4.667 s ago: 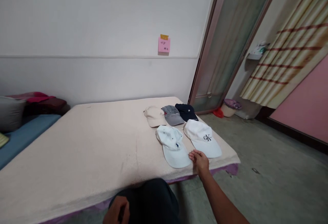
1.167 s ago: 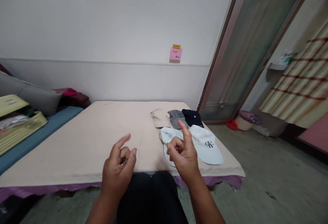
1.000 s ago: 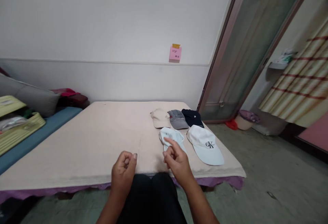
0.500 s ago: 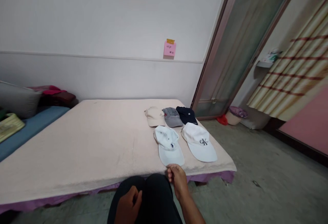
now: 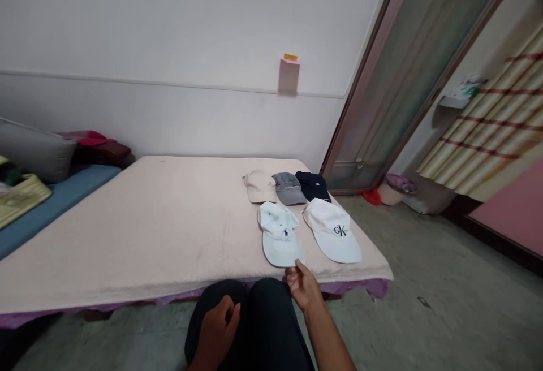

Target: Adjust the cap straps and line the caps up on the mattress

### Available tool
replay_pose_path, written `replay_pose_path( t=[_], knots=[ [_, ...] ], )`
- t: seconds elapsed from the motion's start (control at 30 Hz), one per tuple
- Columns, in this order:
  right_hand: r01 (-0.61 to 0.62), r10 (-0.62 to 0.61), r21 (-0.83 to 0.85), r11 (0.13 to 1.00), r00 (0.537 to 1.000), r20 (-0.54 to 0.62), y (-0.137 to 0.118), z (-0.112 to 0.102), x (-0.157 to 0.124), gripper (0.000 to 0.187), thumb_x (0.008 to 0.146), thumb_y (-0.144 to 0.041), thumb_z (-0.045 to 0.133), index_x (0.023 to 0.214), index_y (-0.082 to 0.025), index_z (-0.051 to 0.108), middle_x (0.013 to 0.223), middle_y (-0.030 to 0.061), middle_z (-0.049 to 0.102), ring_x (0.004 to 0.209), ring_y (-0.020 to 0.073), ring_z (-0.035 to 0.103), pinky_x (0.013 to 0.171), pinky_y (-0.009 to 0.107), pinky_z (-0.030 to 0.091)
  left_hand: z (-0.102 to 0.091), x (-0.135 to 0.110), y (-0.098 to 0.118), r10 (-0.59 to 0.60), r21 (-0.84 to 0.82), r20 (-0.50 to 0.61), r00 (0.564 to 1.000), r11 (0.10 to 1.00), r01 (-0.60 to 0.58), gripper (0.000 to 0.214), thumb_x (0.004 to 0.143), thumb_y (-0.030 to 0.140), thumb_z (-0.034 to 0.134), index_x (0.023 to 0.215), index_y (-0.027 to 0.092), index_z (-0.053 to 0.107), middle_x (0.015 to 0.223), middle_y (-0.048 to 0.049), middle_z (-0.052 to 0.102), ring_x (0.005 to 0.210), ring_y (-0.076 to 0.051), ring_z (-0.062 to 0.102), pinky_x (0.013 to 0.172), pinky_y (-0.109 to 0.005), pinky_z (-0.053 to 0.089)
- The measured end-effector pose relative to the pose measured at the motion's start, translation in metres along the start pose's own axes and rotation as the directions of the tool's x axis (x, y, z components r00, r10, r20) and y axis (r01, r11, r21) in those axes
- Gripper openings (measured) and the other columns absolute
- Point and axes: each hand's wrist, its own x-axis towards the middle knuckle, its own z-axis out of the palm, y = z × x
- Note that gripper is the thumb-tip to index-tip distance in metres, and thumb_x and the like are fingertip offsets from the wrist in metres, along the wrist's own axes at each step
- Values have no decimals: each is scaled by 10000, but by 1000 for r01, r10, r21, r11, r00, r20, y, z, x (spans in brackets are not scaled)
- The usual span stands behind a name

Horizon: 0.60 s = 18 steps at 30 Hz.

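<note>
With thumb and fingers, my right hand (image 5: 302,286) pinches the front edge of the brim of a pale bluish-white baseball cap (image 5: 280,238) bearing a dark logo. That cap lies on the bed near its front edge. To its right is a white cap (image 5: 335,232) with dark letters. Behind them, side by side, are a beige cap (image 5: 261,186), a grey cap (image 5: 289,189) and a navy cap (image 5: 313,186). My left hand (image 5: 218,326) rests on my left thigh, fingers curled in, with nothing seen in it.
The bed (image 5: 169,224) has a light pink cover and a purple skirt. A grey pillow (image 5: 36,150) and a yellow-green item (image 5: 25,198) lie at its left end. Behind it, a pink note (image 5: 289,77) hangs on the wall. A bin (image 5: 392,190) stands by the glass door.
My right hand has moved from just below the brim to its front right edge and now pinches it. The view has shifted slightly. The note on the wall has flapped up.
</note>
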Motion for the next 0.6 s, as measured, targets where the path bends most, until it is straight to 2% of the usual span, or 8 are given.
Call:
replay_pose_path(
  t=[0.17, 0.23, 0.33, 0.4, 0.43, 0.5, 0.57, 0.6],
  knots=[
    [-109, 106, 132, 985, 994, 29, -3, 15, -22, 234, 663, -173, 714, 690, -183, 482, 526, -62, 486, 438, 71, 485, 396, 179, 397, -2, 0, 8, -55, -116, 30, 998, 991, 58, 324, 800, 451, 530, 580, 221, 465, 535, 43, 456, 516, -141, 431, 571, -275, 320],
    [-133, 125, 188, 973, 991, 57, -1, 20, -37, 241, 665, -164, 725, 693, -186, 487, 550, -67, 483, 464, 67, 486, 409, 174, 393, -2, 4, 15, -181, -315, 94, 979, 928, 202, 347, 773, 487, 565, 578, 212, 483, 520, 42, 470, 501, -135, 434, 541, -266, 324],
    [-199, 170, 262, 944, 977, 131, 5, 23, -64, 257, 653, -152, 754, 674, -188, 500, 576, -69, 497, 474, 58, 474, 417, 172, 372, -7, 19, 28, -373, -563, 266, 889, 688, 457, 415, 739, 593, 552, 662, 185, 559, 578, -8, 595, 513, -160, 536, 511, -273, 386],
    [-260, 214, 256, 931, 957, 195, 11, 24, -81, 228, 651, -155, 768, 724, -194, 556, 630, -57, 556, 486, 57, 485, 430, 177, 370, -19, 33, 37, -402, -646, 333, 853, 561, 517, 507, 770, 639, 463, 809, 155, 608, 730, -85, 688, 644, -212, 638, 595, -327, 473],
    [-293, 240, 237, 926, 943, 229, 14, 24, -89, 221, 656, -161, 771, 775, -199, 589, 682, -43, 596, 510, 62, 508, 449, 183, 382, -29, 42, 41, -385, -695, 361, 849, 496, 520, 543, 802, 632, 411, 894, 139, 619, 819, -118, 709, 743, -232, 665, 674, -358, 497],
    [-355, 293, 175, 918, 908, 301, 19, 23, -101, 256, 675, -181, 767, 890, -201, 630, 815, 2, 656, 602, 87, 569, 523, 206, 428, -53, 58, 47, -322, -843, 421, 848, 205, 497, 546, 841, 567, 402, 1000, 93, 623, 905, -161, 719, 869, -261, 668, 783, -392, 497],
    [-393, 332, 112, 912, 872, 361, 26, 23, -109, 289, 679, -202, 769, 939, -182, 644, 837, 24, 667, 623, 95, 579, 558, 214, 439, -81, 73, 53, -308, -936, 336, 890, -4, 352, 491, 876, 471, 405, 1034, 63, 628, 900, -164, 728, 893, -259, 671, 823, -386, 495],
    [-404, 346, 81, 911, 857, 383, 30, 24, -111, 296, 675, -215, 774, 938, -167, 648, 786, 20, 660, 588, 86, 562, 544, 207, 428, -93, 79, 57, -325, -962, 273, 906, -62, 267, 428, 894, 392, 412, 1053, 60, 630, 892, -152, 735, 889, -243, 676, 845, -369, 490]
  ],
)
